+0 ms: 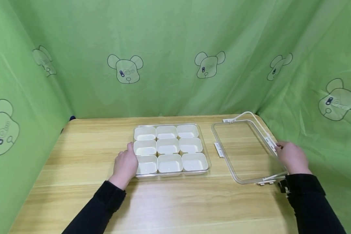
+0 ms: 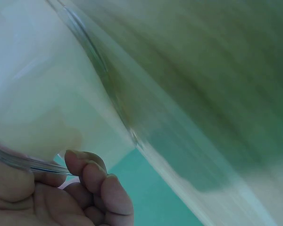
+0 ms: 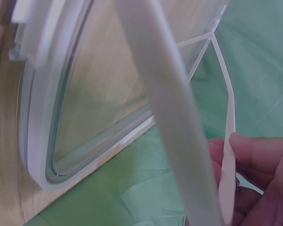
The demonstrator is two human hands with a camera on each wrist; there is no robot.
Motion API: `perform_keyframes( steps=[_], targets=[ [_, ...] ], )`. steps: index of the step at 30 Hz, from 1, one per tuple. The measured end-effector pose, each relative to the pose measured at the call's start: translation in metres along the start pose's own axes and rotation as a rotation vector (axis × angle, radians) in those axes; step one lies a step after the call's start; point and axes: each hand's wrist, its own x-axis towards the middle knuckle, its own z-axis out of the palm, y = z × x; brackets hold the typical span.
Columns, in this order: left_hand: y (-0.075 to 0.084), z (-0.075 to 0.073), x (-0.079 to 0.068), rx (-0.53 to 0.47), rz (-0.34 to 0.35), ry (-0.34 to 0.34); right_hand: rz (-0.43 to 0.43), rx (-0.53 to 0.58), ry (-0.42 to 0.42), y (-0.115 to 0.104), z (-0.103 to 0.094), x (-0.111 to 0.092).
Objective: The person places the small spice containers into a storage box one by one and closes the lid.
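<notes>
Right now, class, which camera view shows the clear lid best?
The head view: nearly the whole outline of the clear lid shows. The right wrist view gives only part, close up, crossed by a blurred white bar; the left wrist view shows none.

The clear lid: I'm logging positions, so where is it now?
In the head view, the clear lid is at the right of the table, right of the tray of white cups, with the right hand pinching its white handle.

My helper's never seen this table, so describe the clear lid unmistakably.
On the wooden table, find the box of nine white cups. Right of it, at the right hand, is the lid. Unlike the box, it shows the table through it and has white strips.
</notes>
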Motion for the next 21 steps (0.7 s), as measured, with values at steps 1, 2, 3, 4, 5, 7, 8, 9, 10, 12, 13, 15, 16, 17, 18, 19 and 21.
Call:
perform_keyframes(
  steps=[1, 2, 3, 4, 5, 7, 8, 9, 10, 12, 13, 15, 16, 17, 18, 19, 21],
  targets=[
    [0.000, 0.000, 0.000, 0.000, -0.001, -0.003, 0.000, 0.007, 0.001, 0.000, 0.000, -0.001],
    [0.000, -0.001, 0.000, -0.002, -0.001, -0.007, -0.005, 0.015, 0.009, -0.001, 0.000, -0.001],
    [0.000, -0.001, 0.000, -0.002, -0.001, -0.010, -0.009, 0.026, 0.019, -0.002, -0.001, -0.002],
    [0.001, -0.001, 0.000, -0.001, -0.001, -0.013, -0.013, 0.042, 0.030, -0.003, -0.001, -0.003],
    [0.001, -0.001, 0.000, -0.001, -0.003, -0.015, -0.019, 0.059, 0.044, -0.003, -0.001, -0.004],
    [0.001, -0.001, 0.001, -0.002, -0.005, -0.016, -0.033, 0.096, 0.068, -0.004, -0.001, -0.006],
    [0.000, -0.001, 0.001, -0.005, -0.007, -0.016, -0.036, 0.111, 0.080, -0.004, -0.001, -0.007],
    [0.000, -0.001, 0.001, -0.008, -0.008, -0.015, -0.032, 0.124, 0.082, -0.003, -0.001, -0.008],
    [0.000, -0.001, 0.001, -0.008, -0.009, -0.015, -0.029, 0.136, 0.084, -0.001, -0.001, -0.009],
    [0.000, 0.000, 0.001, -0.008, -0.010, -0.014, -0.016, 0.151, 0.083, 0.005, 0.000, -0.010],
    [0.000, 0.000, 0.001, -0.009, -0.010, -0.014, -0.008, 0.156, 0.082, 0.009, 0.001, -0.010],
    [0.000, 0.000, 0.001, -0.009, -0.010, -0.016, 0.010, 0.166, 0.077, 0.017, 0.002, -0.011],
    [0.000, 0.000, 0.001, -0.006, -0.011, -0.016, 0.017, 0.177, 0.076, 0.021, 0.003, -0.011],
    [0.000, 0.000, 0.001, -0.006, -0.012, -0.017, 0.025, 0.185, 0.073, 0.025, 0.005, -0.012],
    [0.000, 0.000, 0.001, -0.006, -0.013, -0.017, 0.033, 0.197, 0.067, 0.029, 0.006, -0.012],
    [0.000, 0.000, 0.001, -0.009, -0.013, -0.017, 0.040, 0.208, 0.062, 0.032, 0.007, -0.013],
    [0.000, 0.000, 0.001, -0.010, -0.012, -0.018, 0.049, 0.228, 0.055, 0.037, 0.009, -0.015]
  ],
)
